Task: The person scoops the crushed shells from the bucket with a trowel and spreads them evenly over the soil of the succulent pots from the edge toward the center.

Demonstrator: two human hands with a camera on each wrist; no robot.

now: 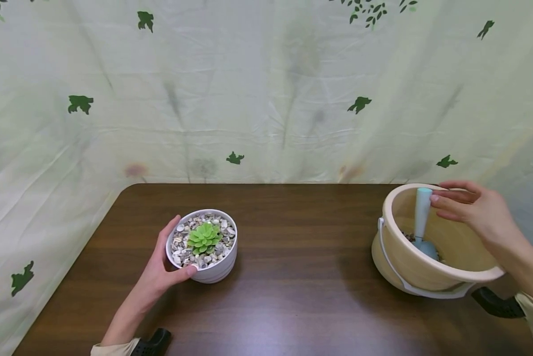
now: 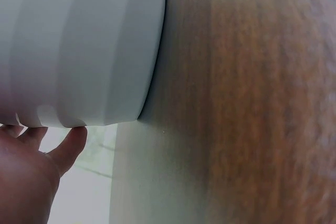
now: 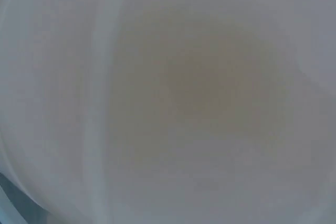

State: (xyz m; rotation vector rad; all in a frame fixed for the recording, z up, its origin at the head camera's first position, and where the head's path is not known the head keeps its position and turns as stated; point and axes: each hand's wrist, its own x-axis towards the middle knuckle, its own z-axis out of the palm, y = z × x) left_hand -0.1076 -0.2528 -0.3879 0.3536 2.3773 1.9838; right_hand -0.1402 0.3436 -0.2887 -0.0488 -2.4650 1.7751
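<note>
A white ribbed pot (image 1: 217, 272) stands on the table at left of centre in the head view. It holds a green succulent (image 1: 205, 238) among pale pebbles. My left hand (image 1: 159, 269) grips the pot's left side, thumb over the near rim and fingers around the far side. Fingers (image 2: 71, 148) touch its wall in the left wrist view. At right, a light-blue trowel (image 1: 422, 212) stands handle up inside a cream bucket (image 1: 409, 267). My right hand (image 1: 480, 210) is at the top of its handle, fingertips beside it and not wrapped round it.
Brown pebbly material lies around the trowel's blade in the bucket. A white bail handle (image 1: 395, 272) hangs down the bucket's near side. Behind the wooden table (image 1: 293, 277) hangs a pale curtain (image 1: 257, 99) with green leaf prints. The right wrist view is filled by a blurred pale surface.
</note>
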